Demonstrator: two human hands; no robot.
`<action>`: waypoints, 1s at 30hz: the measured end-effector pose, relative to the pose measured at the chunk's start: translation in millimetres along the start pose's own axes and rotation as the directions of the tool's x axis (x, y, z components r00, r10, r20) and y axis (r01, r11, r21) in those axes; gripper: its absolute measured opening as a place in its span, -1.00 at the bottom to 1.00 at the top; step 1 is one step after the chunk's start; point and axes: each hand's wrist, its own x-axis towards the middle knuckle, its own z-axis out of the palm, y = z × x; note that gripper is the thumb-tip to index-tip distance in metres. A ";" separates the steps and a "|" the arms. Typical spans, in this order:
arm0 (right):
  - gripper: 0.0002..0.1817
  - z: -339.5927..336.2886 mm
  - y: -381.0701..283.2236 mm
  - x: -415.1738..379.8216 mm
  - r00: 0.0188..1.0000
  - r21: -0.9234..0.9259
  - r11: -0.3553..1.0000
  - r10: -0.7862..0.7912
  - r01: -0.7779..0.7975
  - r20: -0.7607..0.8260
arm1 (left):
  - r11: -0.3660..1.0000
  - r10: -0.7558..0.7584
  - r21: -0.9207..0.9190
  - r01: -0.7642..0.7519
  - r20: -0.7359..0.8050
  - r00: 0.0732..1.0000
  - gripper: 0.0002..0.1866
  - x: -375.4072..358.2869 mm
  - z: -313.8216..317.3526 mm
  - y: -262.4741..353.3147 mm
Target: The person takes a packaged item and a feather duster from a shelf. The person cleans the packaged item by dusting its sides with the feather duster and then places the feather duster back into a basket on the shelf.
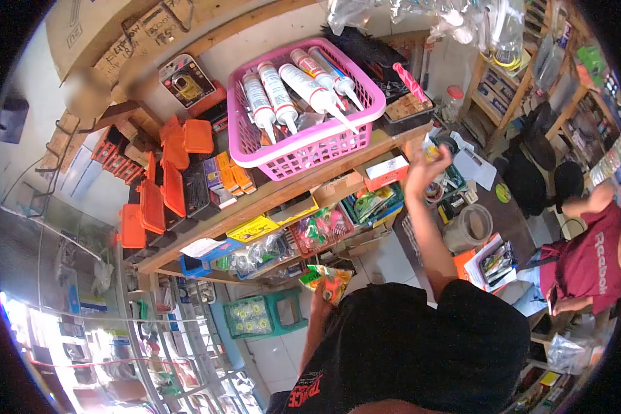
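My left hand [318, 301] is closed on a small plastic packet [335, 281] with yellow, green and orange-red printing, held low in front of the shelf. My right hand [426, 171] is raised at the right end of the wooden shelf, fingers apart, and nothing shows in it. Close to that hand are a red and white box [387, 172] and a black tray [406, 114]. A pink plastic basket [310, 155] stands on the shelf, filled with several white sealant tubes [276, 95].
Orange-lidded bins [153, 205] line the shelf's left part. Below hangs a red basket [322, 231] of packets. A green stool [283, 314] stands on the floor. At right, a clear tub [468, 228] sits on a dark table, beyond which is a person in a maroon shirt [586, 259].
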 end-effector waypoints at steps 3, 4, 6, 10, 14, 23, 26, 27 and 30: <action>-0.58 8.5 -60.0 74.1 0.972 0.174 0.978 -0.150 0.118 0.183 | 0.904 0.181 0.395 -0.160 -0.016 0.983 -0.52 -26.4 36.0 9.4; -0.56 15.8 -87.5 94.1 0.939 0.093 0.985 -0.166 0.144 0.302 | 0.907 0.192 0.385 -0.170 -0.018 0.981 -0.52 -27.3 39.1 11.5; -0.51 48.5 -101.6 135.4 0.811 -0.096 0.969 -0.136 0.229 0.570 | 0.980 0.141 0.148 -0.136 -0.024 0.990 -0.53 -14.0 29.8 12.1; -0.47 95.6 -82.0 159.6 0.600 -0.336 0.933 0.197 0.128 0.775 | 0.987 0.128 -0.098 -0.124 0.034 0.991 -0.55 -8.4 35.8 20.1; -0.55 93.0 -99.9 160.8 0.519 -0.265 0.964 0.222 0.008 0.825 | 0.968 0.218 -0.136 -0.211 0.036 0.975 -0.51 -16.6 58.8 32.5; -0.61 -9.1 -129.3 134.0 0.520 -0.136 0.939 0.292 -0.317 0.803 | 0.905 0.290 -0.339 -0.258 0.045 0.956 -0.47 -52.2 84.9 37.9; -0.60 -60.8 -122.8 105.0 0.491 -0.072 0.885 0.320 -0.459 0.810 | 0.922 0.300 -0.269 -0.278 0.043 0.953 -0.42 -66.3 74.2 37.9; -0.58 -80.4 -120.5 93.7 0.442 -0.058 0.818 0.367 -0.572 0.819 | 0.924 0.295 -0.273 -0.269 0.058 0.954 -0.43 -69.3 75.0 41.7; -0.57 -138.2 -107.7 44.0 0.426 0.156 0.605 0.334 -0.781 0.841 | 0.944 0.274 -0.205 -0.259 0.049 0.961 -0.42 -85.5 80.8 63.8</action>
